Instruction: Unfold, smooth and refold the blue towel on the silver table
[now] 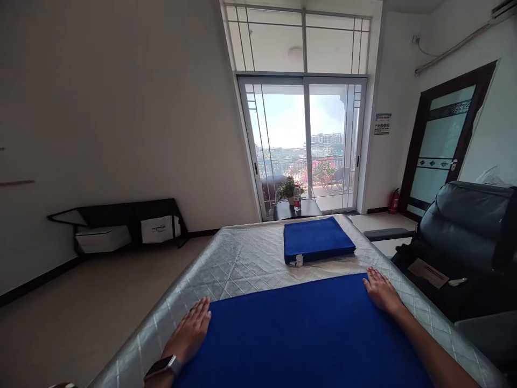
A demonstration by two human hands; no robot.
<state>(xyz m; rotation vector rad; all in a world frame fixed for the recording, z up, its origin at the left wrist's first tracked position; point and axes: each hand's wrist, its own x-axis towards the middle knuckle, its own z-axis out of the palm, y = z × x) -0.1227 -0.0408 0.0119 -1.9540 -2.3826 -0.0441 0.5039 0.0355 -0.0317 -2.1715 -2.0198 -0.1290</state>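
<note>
The quilted silver mattress [242, 261] carries everything here and looks padded, so it probably gives under pressure. The blue cloth [291, 328] lies flat over its near part, running out of view at the bottom; it looks light, soft and hard to damage, likely limp when lifted and best taken by its two far corners. The folded blue fabric [317, 237], near the mattress's far edge and right of centre, seems thicker and heavier, better gripped from beneath by opposite sides. A pale label [299, 260] shows on its near side. The left hand [191, 328] rests at the cloth's left edge, fingers straight and together; the right hand [382, 291] lies flat at the far right corner, fingers extended, nearly together, pinching nothing.
</note>
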